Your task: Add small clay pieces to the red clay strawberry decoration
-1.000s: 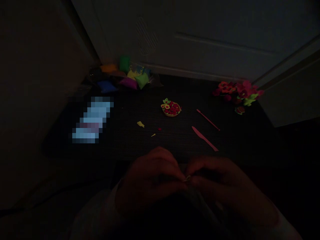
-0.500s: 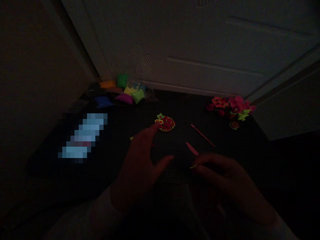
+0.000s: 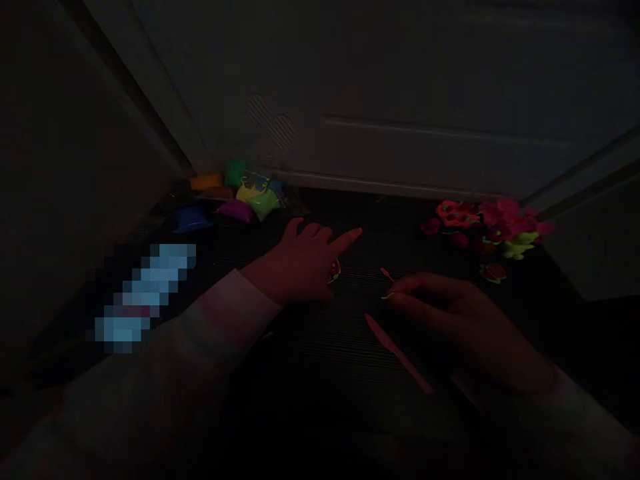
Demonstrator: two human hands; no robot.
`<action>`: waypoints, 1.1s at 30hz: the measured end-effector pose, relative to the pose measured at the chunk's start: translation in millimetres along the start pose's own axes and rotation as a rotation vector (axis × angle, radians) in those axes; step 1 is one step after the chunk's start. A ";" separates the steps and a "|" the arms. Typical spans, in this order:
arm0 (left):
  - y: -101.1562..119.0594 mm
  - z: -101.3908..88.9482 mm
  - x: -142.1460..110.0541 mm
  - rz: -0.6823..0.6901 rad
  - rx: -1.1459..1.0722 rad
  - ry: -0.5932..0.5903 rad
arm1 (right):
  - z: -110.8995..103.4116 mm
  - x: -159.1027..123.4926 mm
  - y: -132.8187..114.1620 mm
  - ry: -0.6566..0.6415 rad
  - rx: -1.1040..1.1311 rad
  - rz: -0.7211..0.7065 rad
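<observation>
My left hand (image 3: 310, 263) is stretched over the dark table with its fingers spread. It covers most of a small round clay piece (image 3: 335, 269) with a yellow rim and red bits; only the right side shows. Whether the hand touches it I cannot tell. Between thumb and forefinger, my right hand (image 3: 440, 310) pinches a thin yellow-green strip of clay (image 3: 387, 296). Just beyond those fingers the tip of a slim pink tool (image 3: 386, 273) sticks out, the rest hidden. A pink plastic knife (image 3: 397, 353) lies nearer to me.
Several bags of coloured clay (image 3: 235, 211) are heaped at the back left. A lit, pixelated screen (image 3: 145, 297) lies at the left. Pink and red clay flowers (image 3: 505, 223) are at the back right, with a small round clay piece (image 3: 493, 272) in front. A panelled door (image 3: 400, 153) stands behind the table.
My left hand has moved forward and now covers most of the round clay piece. My right hand, still pinching the strip, has shifted forward, uncovering the knife and hiding most of the slim tool.
</observation>
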State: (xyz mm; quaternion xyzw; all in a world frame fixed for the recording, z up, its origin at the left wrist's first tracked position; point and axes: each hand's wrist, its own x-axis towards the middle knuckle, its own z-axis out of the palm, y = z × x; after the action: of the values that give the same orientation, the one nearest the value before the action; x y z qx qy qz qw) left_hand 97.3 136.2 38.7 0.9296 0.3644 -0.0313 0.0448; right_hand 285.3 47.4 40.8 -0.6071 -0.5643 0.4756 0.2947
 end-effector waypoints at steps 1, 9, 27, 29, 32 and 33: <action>-1.4 1.6 3.1 0.000 0.012 -0.023 | -0.6 1.2 1.6 -0.002 -0.001 -0.002; -11.6 -0.3 15.3 0.036 -0.001 -0.199 | -1.5 3.3 8.7 0.001 0.016 0.013; -13.0 -1.9 -24.7 0.443 -0.021 -0.163 | 27.9 16.7 13.3 -0.172 -0.479 -0.426; -14.8 0.5 -28.3 0.436 -0.049 -0.115 | 32.0 22.8 16.3 -0.181 -0.560 -0.530; -14.3 5.1 -37.0 0.340 -0.122 0.022 | 34.0 31.0 20.0 -0.172 -0.589 -0.587; -13.1 6.9 -40.3 0.300 -0.148 0.061 | 34.0 33.2 20.7 -0.168 -0.601 -0.596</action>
State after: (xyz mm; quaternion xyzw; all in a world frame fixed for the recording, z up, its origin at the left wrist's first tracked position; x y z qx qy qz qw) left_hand 58.7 117.9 34.7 0.9683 0.2241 0.0309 0.1064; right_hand 259.8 69.4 1.5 -0.4355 -0.8504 0.2322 0.1823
